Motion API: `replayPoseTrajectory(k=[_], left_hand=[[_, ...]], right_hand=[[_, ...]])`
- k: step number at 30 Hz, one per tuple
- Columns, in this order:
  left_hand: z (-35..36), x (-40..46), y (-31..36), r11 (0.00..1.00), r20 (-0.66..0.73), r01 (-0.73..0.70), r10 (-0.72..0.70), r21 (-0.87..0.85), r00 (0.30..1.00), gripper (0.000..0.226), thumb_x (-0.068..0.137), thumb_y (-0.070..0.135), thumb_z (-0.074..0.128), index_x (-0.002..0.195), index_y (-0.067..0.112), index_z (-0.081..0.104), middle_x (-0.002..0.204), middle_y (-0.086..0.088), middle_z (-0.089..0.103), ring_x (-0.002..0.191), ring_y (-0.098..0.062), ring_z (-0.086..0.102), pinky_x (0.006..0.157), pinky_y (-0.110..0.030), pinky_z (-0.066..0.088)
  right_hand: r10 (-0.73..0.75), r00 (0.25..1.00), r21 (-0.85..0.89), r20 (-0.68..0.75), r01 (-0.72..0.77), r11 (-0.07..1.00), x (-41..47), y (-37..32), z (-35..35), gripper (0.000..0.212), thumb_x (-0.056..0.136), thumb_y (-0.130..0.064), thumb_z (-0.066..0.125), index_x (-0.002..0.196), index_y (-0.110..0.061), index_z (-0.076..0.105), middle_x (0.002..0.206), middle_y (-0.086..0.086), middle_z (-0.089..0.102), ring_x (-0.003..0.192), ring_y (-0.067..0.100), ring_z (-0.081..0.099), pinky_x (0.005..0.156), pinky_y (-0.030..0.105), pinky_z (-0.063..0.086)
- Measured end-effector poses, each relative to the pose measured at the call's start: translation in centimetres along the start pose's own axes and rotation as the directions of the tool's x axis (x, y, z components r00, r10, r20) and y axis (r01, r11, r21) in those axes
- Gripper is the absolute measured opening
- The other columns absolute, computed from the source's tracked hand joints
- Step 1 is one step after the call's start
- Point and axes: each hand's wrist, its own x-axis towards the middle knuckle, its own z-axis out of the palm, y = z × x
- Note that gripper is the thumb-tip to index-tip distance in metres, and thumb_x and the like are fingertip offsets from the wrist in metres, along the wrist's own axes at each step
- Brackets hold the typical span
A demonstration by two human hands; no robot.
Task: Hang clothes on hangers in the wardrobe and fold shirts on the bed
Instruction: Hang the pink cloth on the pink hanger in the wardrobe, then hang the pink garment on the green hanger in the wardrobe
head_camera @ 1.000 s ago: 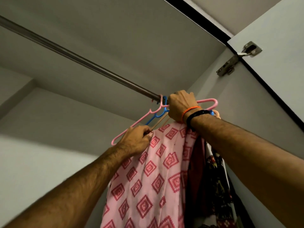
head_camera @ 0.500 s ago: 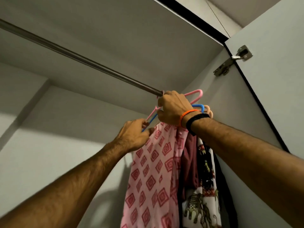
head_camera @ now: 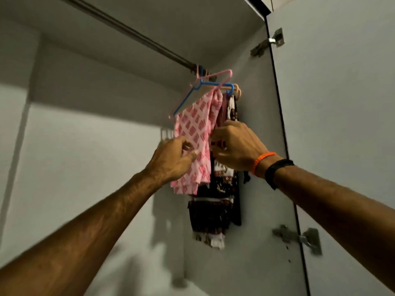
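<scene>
Inside the wardrobe, at the far right end of the metal rail (head_camera: 136, 34), a cluster of hangers sits bunched against the side wall: a pink hanger (head_camera: 222, 74), a blue hanger (head_camera: 192, 97) and a wooden hanger (head_camera: 232, 89) just behind them. A pink patterned garment (head_camera: 192, 133) hangs down from these, and beside it, closer to the wall, hangs a dark printed garment (head_camera: 211, 210) with a white hem. The person reaches up with both arms. The left hand (head_camera: 171, 161) has its fingers (head_camera: 186, 146) curled, pinching the left edge of the pink cloth. The right hand (head_camera: 234, 146) is closed round the right edge of the same cloth where it meets the dark one; it wears an orange band (head_camera: 261, 162) and a black band (head_camera: 275, 170) at the wrist. To the right stands the open wardrobe door (head_camera: 342, 124) with an upper hinge (head_camera: 268, 42) and a lower hinge (head_camera: 299, 239).
</scene>
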Motion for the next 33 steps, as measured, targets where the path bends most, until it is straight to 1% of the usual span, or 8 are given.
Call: replayPoseTrajectory(k=[3, 8, 11, 14, 22, 27, 30, 33], left_hand=[[1.3, -5.6, 1.5, 0.995, 0.096, 0.05, -0.042, -0.085, 0.995, 0.034, 0.093, 0.037, 0.065, 0.121, 0.017, 0.063, 0.122, 0.003, 0.065, 0.105, -0.014, 0.061, 0.09, -0.027, 0.049], [5.4, -15.9, 5.1, 0.986, 0.272, 0.08, -0.038, -0.143, 0.962, 0.037, 0.093, 0.036, 0.065, 0.124, 0.016, 0.061, 0.123, -0.001, 0.065, 0.11, -0.016, 0.061, 0.093, -0.03, 0.049], [8.7, -23.1, 8.5, 0.973, 0.412, 0.131, -0.041, -0.192, 0.91, 0.037, 0.094, 0.038, 0.063, 0.124, 0.016, 0.061, 0.126, 0.0, 0.063, 0.112, -0.014, 0.059, 0.089, -0.025, 0.045], [12.0, -30.5, 12.9, 0.955, 0.538, 0.172, -0.016, -0.241, 0.843, 0.035, 0.094, 0.037, 0.063, 0.123, 0.017, 0.062, 0.126, 0.0, 0.064, 0.111, -0.013, 0.059, 0.09, -0.025, 0.047], [19.2, -51.1, 28.9, 0.927, 0.816, 0.253, 0.088, -0.277, 0.571, 0.038, 0.094, 0.036, 0.064, 0.127, 0.016, 0.06, 0.13, -0.002, 0.061, 0.116, -0.016, 0.058, 0.096, -0.03, 0.048], [22.2, -61.8, 40.6, 0.906, 0.909, 0.296, 0.18, -0.302, 0.375, 0.038, 0.093, 0.034, 0.066, 0.125, 0.014, 0.062, 0.127, -0.002, 0.063, 0.114, -0.016, 0.06, 0.097, -0.032, 0.05], [24.2, -66.8, 47.1, 0.897, 0.931, 0.291, 0.264, -0.333, 0.252, 0.034, 0.09, 0.033, 0.069, 0.12, 0.016, 0.064, 0.121, 0.0, 0.067, 0.109, -0.016, 0.062, 0.094, -0.034, 0.052], [26.7, -71.3, 53.7, 0.878, 0.921, 0.282, 0.357, -0.388, 0.154, 0.03, 0.089, 0.032, 0.07, 0.114, 0.017, 0.066, 0.112, -0.001, 0.07, 0.102, -0.018, 0.065, 0.088, -0.033, 0.053]], right_hand=[[0.094, 0.99, 0.019, 0.108, -0.097, 0.995, -6.9, -1.6, -2.0, 0.022, 0.078, -0.031, 0.056, 0.081, -0.015, 0.071, 0.088, 0.005, 0.061, 0.082, 0.027, 0.058, 0.069, 0.042, 0.053], [0.228, 0.948, 0.009, 0.222, -0.236, 0.972, -20.0, -3.0, -5.5, 0.023, 0.087, -0.032, 0.064, 0.102, -0.017, 0.072, 0.108, 0.005, 0.065, 0.099, 0.023, 0.06, 0.081, 0.038, 0.053], [0.318, 0.89, -0.017, 0.327, -0.331, 0.943, -28.9, -3.3, -7.7, 0.025, 0.087, -0.031, 0.066, 0.107, -0.016, 0.071, 0.115, 0.005, 0.064, 0.108, 0.023, 0.059, 0.087, 0.038, 0.053], [0.431, 0.805, -0.064, 0.408, -0.445, 0.893, -38.5, -3.5, -10.8, 0.024, 0.087, -0.03, 0.065, 0.107, -0.019, 0.071, 0.113, 0.002, 0.063, 0.102, 0.02, 0.061, 0.083, 0.036, 0.053], [0.703, 0.459, -0.245, 0.543, -0.714, 0.656, -63.7, -3.4, -24.4, 0.027, 0.088, -0.032, 0.064, 0.112, -0.02, 0.07, 0.117, 0.0, 0.061, 0.106, 0.019, 0.059, 0.089, 0.035, 0.051], [0.814, 0.18, -0.368, 0.553, -0.823, 0.432, -76.8, -3.5, -35.4, 0.027, 0.085, -0.029, 0.065, 0.109, -0.017, 0.069, 0.112, 0.003, 0.06, 0.105, 0.024, 0.059, 0.09, 0.037, 0.05], [0.859, 0.023, -0.465, 0.511, -0.833, 0.299, -83.1, -3.8, -41.4, 0.023, 0.085, -0.026, 0.065, 0.103, -0.014, 0.069, 0.105, 0.006, 0.06, 0.1, 0.027, 0.058, 0.085, 0.035, 0.047], [0.898, -0.117, -0.526, 0.425, -0.839, 0.139, -88.5, -3.4, -46.3, 0.021, 0.083, -0.027, 0.066, 0.099, -0.014, 0.072, 0.102, 0.006, 0.062, 0.095, 0.026, 0.061, 0.082, 0.035, 0.05]])
